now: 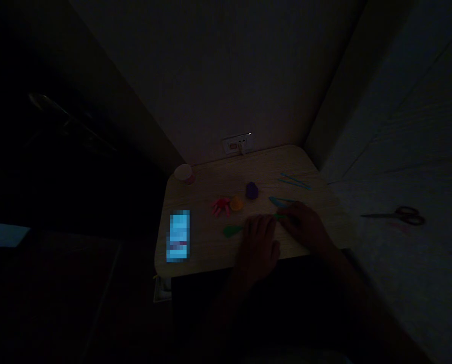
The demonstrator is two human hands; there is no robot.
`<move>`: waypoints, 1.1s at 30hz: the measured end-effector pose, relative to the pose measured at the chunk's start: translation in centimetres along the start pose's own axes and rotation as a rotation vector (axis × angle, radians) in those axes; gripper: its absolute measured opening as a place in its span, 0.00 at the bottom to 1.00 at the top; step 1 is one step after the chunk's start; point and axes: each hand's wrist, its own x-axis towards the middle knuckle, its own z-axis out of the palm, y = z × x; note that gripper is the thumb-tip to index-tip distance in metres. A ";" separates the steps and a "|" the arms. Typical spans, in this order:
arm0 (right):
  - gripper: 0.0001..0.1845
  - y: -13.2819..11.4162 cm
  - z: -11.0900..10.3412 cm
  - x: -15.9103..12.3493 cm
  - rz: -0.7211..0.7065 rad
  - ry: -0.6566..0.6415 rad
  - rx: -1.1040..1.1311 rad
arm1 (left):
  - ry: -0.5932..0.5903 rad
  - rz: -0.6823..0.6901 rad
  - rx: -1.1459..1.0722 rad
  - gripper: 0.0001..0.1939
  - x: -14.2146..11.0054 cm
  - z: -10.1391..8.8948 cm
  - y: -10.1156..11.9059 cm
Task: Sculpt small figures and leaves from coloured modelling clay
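On the small wooden table (211, 253), my left hand (258, 242) lies with its fingers flat over a long green piece of what looks like modelling clay (231, 231). The wide end of the clay sticks out to the left of the fingers, and its middle is hidden under them. My right hand (300, 222) is closed at the thin right end of the green piece, with fingertips bent down. Just beyond the right hand is a light-blue knife-like tool (277, 201), partly covered. Past the left hand are a red and pink many-legged figure (221, 205), an orange lump (236, 203) and a purple lump (252, 190).
A lit phone (178, 236) lies at the table's left side, and a pale cup (185, 173) stands at the back left corner. Thin blue sticks (294, 181) lie back right. Scissors (396, 216) rest on a pale surface to the right. A wall socket (237, 145) is behind the table. The light is very dim.
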 end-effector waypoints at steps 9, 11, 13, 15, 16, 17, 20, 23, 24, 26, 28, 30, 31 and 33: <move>0.10 -0.2 -0.1 0.1 0.016 -0.013 0.011 | 0.002 0.001 0.011 0.31 0.0 0.4 -0.2; 0.10 -0.1 -0.1 0.1 0.017 -0.013 0.018 | 0.005 -0.004 0.003 0.31 0.0 0.4 -0.1; 0.10 -0.1 -0.1 0.0 0.014 -0.009 0.022 | 0.012 -0.005 -0.001 0.31 0.1 0.3 -0.1; 0.10 -0.1 -0.1 0.0 0.011 0.000 0.013 | 0.018 -0.003 0.005 0.31 0.2 0.1 0.0; 0.10 0.0 -0.1 0.0 0.012 -0.001 0.007 | 0.020 -0.003 0.009 0.30 0.2 0.1 0.1; 0.10 0.0 -0.1 -0.1 0.012 -0.005 0.001 | 0.020 -0.003 0.011 0.30 0.2 0.1 0.1; 0.09 0.0 -0.2 -0.1 0.005 -0.013 0.000 | 0.021 -0.001 -0.002 0.29 0.2 0.0 0.1; 0.09 0.0 -0.2 0.0 0.000 -0.007 0.002 | 0.031 -0.001 -0.025 0.31 0.0 0.2 -0.1; 0.09 0.0 -0.3 0.0 0.002 -0.004 0.002 | 0.038 -0.009 -0.031 0.31 0.0 0.3 -0.1; 0.09 -0.1 -0.3 0.0 0.007 -0.004 0.006 | 0.053 -0.031 -0.044 0.32 -0.1 0.6 -0.3; 0.09 -0.1 -0.3 0.0 0.007 -0.001 0.010 | 0.065 -0.050 -0.052 0.33 -0.1 0.7 -0.3; 0.09 -0.1 -0.3 0.1 0.006 0.000 0.015 | 0.064 -0.049 -0.049 0.33 -0.1 0.8 -0.4; 0.09 -0.1 -0.3 0.1 0.007 -0.001 0.016 | 0.062 -0.043 -0.043 0.33 -0.1 0.8 -0.4; 0.09 -0.1 -0.4 0.1 0.009 -0.011 0.015 | 0.057 -0.035 -0.032 0.32 0.0 0.8 -0.4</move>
